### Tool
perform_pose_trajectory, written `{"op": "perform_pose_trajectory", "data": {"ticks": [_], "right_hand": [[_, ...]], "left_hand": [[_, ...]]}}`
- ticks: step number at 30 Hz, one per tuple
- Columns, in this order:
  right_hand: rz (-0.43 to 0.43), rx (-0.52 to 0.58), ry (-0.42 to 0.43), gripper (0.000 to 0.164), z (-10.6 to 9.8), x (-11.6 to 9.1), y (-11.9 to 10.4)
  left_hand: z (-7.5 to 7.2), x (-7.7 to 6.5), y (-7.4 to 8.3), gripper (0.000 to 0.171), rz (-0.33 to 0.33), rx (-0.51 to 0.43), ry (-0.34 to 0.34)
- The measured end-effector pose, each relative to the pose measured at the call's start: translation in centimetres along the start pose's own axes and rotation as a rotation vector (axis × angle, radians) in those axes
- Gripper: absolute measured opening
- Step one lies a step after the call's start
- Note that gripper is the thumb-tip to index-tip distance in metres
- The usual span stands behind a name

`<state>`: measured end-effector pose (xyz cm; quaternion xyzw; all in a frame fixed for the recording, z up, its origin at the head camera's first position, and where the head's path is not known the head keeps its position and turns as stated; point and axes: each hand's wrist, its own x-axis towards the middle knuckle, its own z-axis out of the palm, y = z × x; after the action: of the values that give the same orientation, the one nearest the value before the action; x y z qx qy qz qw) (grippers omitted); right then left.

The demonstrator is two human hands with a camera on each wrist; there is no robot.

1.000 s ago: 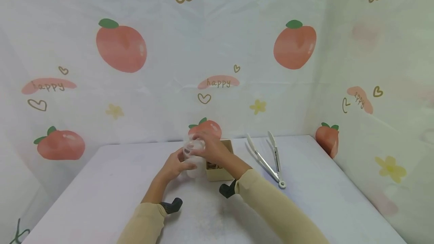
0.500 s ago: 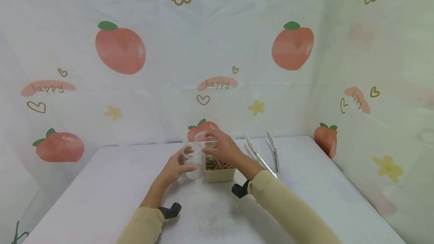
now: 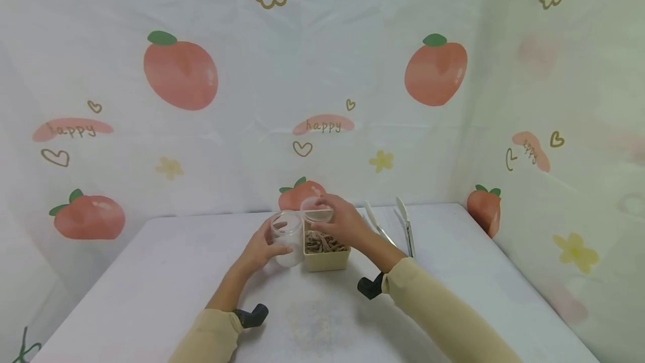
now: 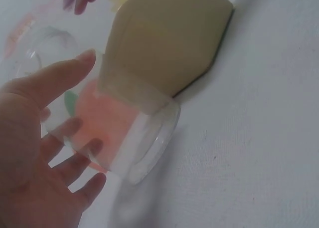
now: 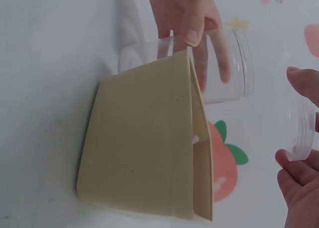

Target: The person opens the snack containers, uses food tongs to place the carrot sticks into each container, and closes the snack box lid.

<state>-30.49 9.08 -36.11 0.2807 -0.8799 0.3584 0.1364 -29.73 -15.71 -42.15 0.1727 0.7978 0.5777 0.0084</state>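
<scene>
A clear plastic jar (image 3: 289, 242) stands upright on the table, its mouth uncovered. My left hand (image 3: 259, 249) grips it from the left side, thumb in front and fingers curving round the far wall; the left wrist view shows the jar (image 4: 154, 133) see-through. My right hand (image 3: 346, 223) pinches the clear round lid (image 3: 317, 216) by its edge, tilted, above a beige box. In the right wrist view the lid (image 5: 301, 130) is between thumb and fingertips, apart from the jar. The beige box (image 3: 327, 263), close beside the jar, holds brown dried strips (image 3: 322, 243).
White-tipped metal tongs (image 3: 407, 227) lie spread on the table right of the box, partly hidden behind the right forearm. A white printed sheet (image 3: 237, 172) hangs behind the table (image 3: 171, 273). Each wrist wears a black device (image 3: 252, 316).
My right hand has lifted the lid off the jar and carried it right, over the box. The left hand keeps its hold on the jar. The strips in the box show more.
</scene>
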Motion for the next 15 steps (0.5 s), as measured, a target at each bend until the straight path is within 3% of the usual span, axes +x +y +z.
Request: {"op": "perform_pose_trajectory", "data": {"ticks": [4, 15], "right_hand": [[0.013, 0.004, -0.008, 0.049, -0.2, -0.5, 0.2], [0.004, 0.028, -0.004, 0.045, -1.1, -2.5, 0.8]], "left_hand": [[0.3, 0.6, -1.2, 0.087, -0.02, -0.01, 0.031], [0.5, 1.0, -0.9, 0.096, -0.027, -0.03, 0.05]]}}
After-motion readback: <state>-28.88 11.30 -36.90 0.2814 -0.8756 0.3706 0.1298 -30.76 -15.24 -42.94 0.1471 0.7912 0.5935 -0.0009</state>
